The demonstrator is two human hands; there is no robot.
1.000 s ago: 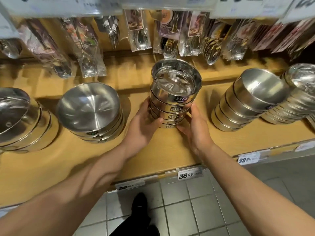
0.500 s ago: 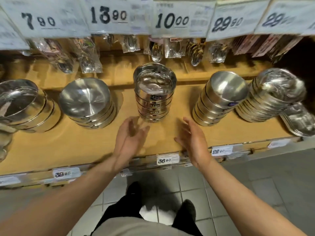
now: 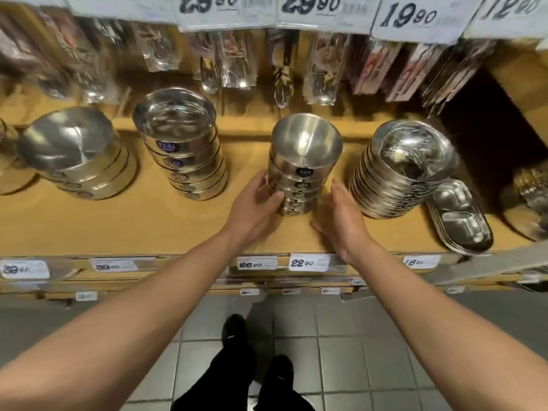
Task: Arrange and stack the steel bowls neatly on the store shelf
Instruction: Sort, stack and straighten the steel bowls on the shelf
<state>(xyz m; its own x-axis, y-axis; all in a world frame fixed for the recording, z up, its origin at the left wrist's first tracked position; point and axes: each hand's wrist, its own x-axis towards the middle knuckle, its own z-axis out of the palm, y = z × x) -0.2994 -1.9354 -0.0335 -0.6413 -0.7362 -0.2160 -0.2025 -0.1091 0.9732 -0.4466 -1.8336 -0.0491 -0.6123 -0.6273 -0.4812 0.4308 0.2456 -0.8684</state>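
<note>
A stack of several small steel bowls (image 3: pixel 305 149) stands upright in the middle of the wooden shelf (image 3: pixel 124 221). My left hand (image 3: pixel 255 203) curls round the lower left side of this stack. My right hand (image 3: pixel 341 218) is just right of the stack's base with fingers straight, apart from the bowls. To the left stands the taller stack of wide bowls (image 3: pixel 181 143) with dark labels. Further left lies a stack of large shallow bowls (image 3: pixel 74 152).
A leaning stack of shallow steel dishes (image 3: pixel 406 167) stands close to the right of my right hand, with divided steel trays (image 3: pixel 459 218) beside it. Packaged spoons (image 3: pixel 281 66) hang above the shelf. Price tags (image 3: pixel 305 262) line the shelf's front edge.
I have stepped right along the shelf. Both hands let go of the wide-bowl stack and moved to the smaller stack, which the left hand now grips.
</note>
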